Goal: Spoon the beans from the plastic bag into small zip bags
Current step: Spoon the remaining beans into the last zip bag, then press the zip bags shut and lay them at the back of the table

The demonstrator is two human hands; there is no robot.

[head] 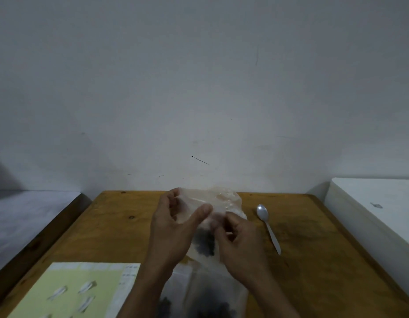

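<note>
Zip bags (212,294) nearest | plastic bag (212,203) pinched between hands (199,228)

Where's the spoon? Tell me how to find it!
Look at the brown wooden table against the pale wall. To the right of the two hands, which hold a clear crinkly plastic bag of dark beans, lies a small silver metal spoon, bowl toward the wall. It is the only shiny metal thing there, and nothing touches it.
</note>
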